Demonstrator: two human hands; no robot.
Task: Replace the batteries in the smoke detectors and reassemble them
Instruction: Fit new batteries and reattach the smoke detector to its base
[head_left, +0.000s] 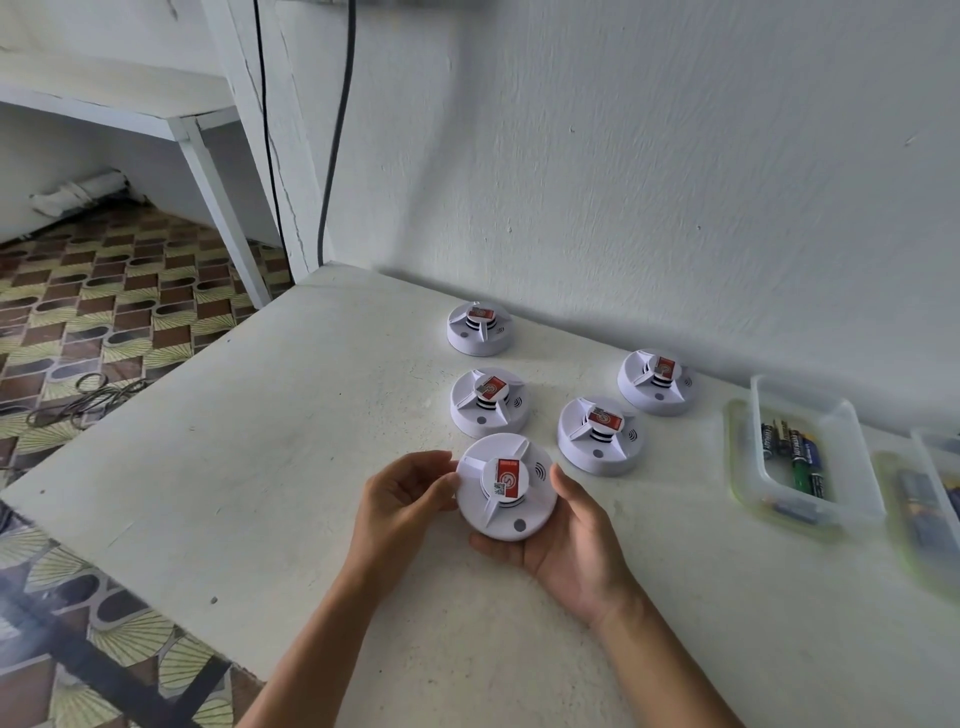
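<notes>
Both hands cup one smoke detector (506, 488) over the table's (291, 415) middle: left hand (400, 499) fingers curled on its 9 o'clock rim, right hand (566, 540) cradling underneath, probably to twist it open. Batteries (797, 457) wait at 3 o'clock.

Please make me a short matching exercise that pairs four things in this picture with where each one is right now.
Things:
1. Held smoke detector
2. Farthest smoke detector
3. Loose batteries
4. Black cable

Places:
A. Hanging down the wall
B. In the clear plastic tub
C. Between the left hand and right hand
D. On the table, nearest the wall corner

Pairs: 1-C, 2-D, 3-B, 4-A
</notes>
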